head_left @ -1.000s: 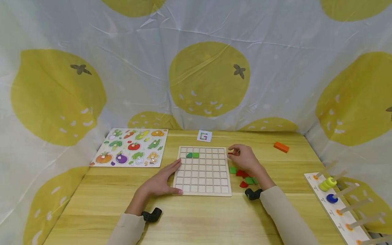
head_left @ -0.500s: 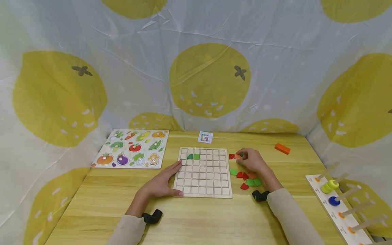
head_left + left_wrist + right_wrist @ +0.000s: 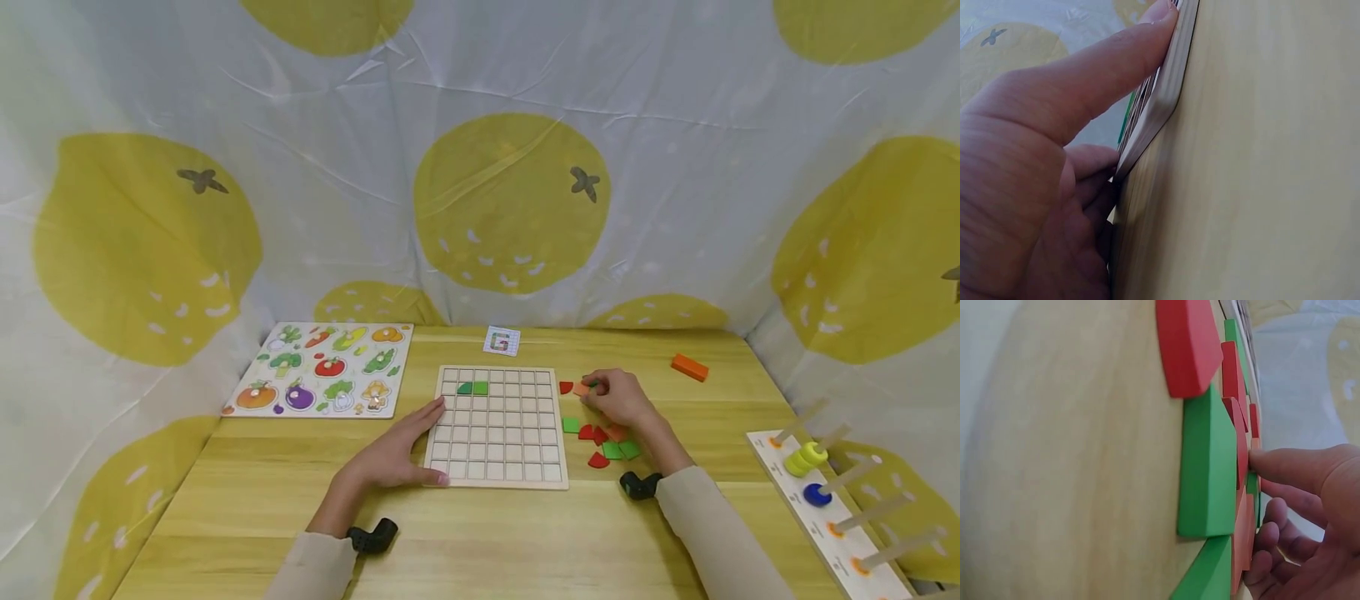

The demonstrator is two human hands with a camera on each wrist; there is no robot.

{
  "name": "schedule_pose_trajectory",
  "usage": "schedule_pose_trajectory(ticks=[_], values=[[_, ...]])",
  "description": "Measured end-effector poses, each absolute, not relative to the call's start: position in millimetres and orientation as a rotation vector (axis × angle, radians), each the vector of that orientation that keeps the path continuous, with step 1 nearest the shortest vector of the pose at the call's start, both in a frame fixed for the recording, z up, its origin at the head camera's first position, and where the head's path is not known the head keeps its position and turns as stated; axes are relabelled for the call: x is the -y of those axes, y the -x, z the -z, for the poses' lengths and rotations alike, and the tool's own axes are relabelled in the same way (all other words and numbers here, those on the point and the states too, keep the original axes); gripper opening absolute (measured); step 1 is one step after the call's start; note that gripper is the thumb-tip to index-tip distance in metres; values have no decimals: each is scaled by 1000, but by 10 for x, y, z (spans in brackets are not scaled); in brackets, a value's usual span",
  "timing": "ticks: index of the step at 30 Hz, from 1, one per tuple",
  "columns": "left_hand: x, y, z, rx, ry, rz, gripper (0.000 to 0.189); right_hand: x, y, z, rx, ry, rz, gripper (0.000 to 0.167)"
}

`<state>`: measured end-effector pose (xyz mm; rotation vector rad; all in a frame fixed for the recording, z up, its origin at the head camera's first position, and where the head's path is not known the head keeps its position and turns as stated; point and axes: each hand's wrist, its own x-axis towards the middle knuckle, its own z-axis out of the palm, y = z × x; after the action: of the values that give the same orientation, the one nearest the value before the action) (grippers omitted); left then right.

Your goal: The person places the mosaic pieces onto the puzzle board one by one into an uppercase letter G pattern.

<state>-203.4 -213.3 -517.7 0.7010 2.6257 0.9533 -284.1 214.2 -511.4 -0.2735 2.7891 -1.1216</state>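
Note:
In the head view a square wooden grid board [image 3: 498, 429] lies mid-table, with a green quarter-round tile [image 3: 466, 388] and a green square tile [image 3: 481, 388] side by side in it. My left hand [image 3: 397, 450] steadies the board's left side, thumb at the near corner, fingers spread along the edge. Right of the board, my right hand [image 3: 621, 398] pinches an orange tile [image 3: 581, 389] between thumb and forefinger. A red quarter-round tile [image 3: 566, 387] lies beside it, and a bit of green shows behind the fingertips. Nearer, several red, green and orange tiles, including a green one [image 3: 1207, 465], lie loosely together.
A pattern card [image 3: 501, 340] lies beyond the board. At the back left is a vegetable peg puzzle [image 3: 318, 371]. An orange block [image 3: 689, 367] sits at the back right, and a peg stand [image 3: 825, 508] with rings lines the right side. Lemon-print cloth surrounds the table.
My right hand has moved right, away from the board's edge and the red quarter-round tile, to the orange tile, and has stayed there since. The left hand keeps its place.

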Motion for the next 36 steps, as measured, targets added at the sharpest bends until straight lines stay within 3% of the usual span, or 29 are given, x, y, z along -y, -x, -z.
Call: schedule_pose_trajectory(ticks=[36], values=[[2132, 2038, 5191, -2623, -690, -965, 119, -1902, 2721, 4888, -2819, 386, 1167, 29]])
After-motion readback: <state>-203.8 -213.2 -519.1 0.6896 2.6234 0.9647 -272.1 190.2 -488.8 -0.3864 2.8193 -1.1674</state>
